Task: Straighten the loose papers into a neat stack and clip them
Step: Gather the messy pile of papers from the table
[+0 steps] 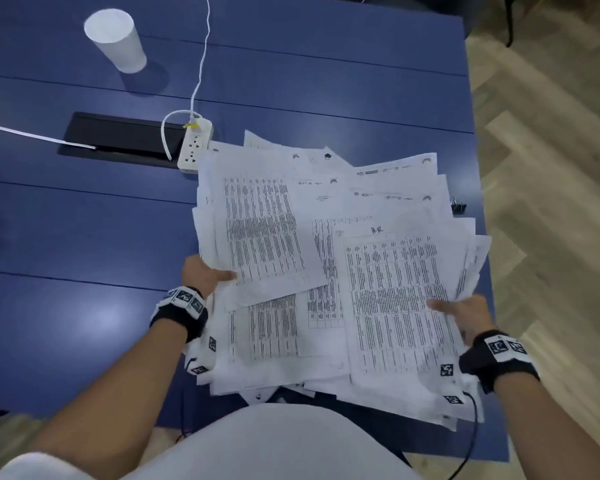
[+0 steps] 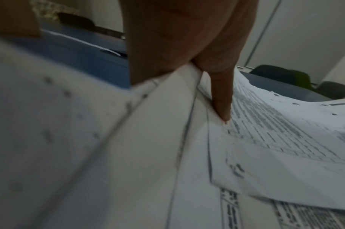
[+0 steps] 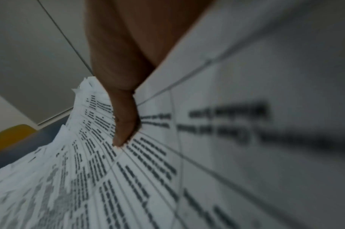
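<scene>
Head view shows you gathering: your left hand (image 1: 203,275) and right hand (image 1: 465,315) each pinch a side of the fanned papers (image 1: 329,265), near the binder clip (image 1: 458,206) on the table (image 1: 84,220). Next, I judge, square the edges.

You cannot see the fingers of your left hand (image 1: 203,273) or your right hand (image 1: 465,315) from the head view, since they go under the papers (image 1: 326,271) and only the thumbs lie on top. The binder clip (image 1: 458,206) beside the counter (image 1: 84,220) edge is half covered by sheets and too small to read, and the printed text stays illegible in every view. Both wrist views are smeared with blur, with near sheets filling much of each frame
</scene>
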Tool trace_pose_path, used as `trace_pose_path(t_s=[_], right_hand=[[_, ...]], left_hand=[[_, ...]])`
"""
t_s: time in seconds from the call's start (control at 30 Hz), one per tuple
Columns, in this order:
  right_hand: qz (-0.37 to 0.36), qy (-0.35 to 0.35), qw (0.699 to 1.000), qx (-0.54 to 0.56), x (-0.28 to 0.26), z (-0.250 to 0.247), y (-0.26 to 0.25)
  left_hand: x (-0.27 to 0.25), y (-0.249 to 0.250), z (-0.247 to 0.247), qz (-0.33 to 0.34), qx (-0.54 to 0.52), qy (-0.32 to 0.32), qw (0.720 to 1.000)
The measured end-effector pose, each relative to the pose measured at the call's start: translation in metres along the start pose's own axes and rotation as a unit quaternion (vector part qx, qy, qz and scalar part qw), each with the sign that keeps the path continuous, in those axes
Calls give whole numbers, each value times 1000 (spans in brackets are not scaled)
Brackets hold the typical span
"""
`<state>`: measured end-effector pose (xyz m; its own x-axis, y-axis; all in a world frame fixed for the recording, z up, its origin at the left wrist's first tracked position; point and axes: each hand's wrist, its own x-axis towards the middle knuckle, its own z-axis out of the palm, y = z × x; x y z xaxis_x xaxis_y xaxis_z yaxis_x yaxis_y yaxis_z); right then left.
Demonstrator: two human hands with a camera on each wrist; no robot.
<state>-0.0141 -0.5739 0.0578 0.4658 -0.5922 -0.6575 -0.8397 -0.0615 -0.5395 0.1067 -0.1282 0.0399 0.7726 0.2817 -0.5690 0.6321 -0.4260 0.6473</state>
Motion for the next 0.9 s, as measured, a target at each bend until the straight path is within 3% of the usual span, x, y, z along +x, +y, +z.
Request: trace_pose_path(t_s=[0.13,0.27,0.47,0.63,0.77,0.9], right_hand=[[32,-58,997,-37,-4,16,5],[23,-10,999,-21,-11,19,3],[-8,33,998,53,-19,-39,6],[14,-32,986,166,-56,-64,-13],[-11,-113,969,220,-56,-54,-28],[-56,-141,961,230,-35,-15,-35]], left_hand=[[-3,0,10,8,30,-19,999],[1,-2,17,-2,72,28,997],[13,3,-11,-16,99,51,994],[15,10,-25,-23,84,72,994],[5,15,-13,-2,50,33,998],[-8,16,16,-1,-2,-42,999]])
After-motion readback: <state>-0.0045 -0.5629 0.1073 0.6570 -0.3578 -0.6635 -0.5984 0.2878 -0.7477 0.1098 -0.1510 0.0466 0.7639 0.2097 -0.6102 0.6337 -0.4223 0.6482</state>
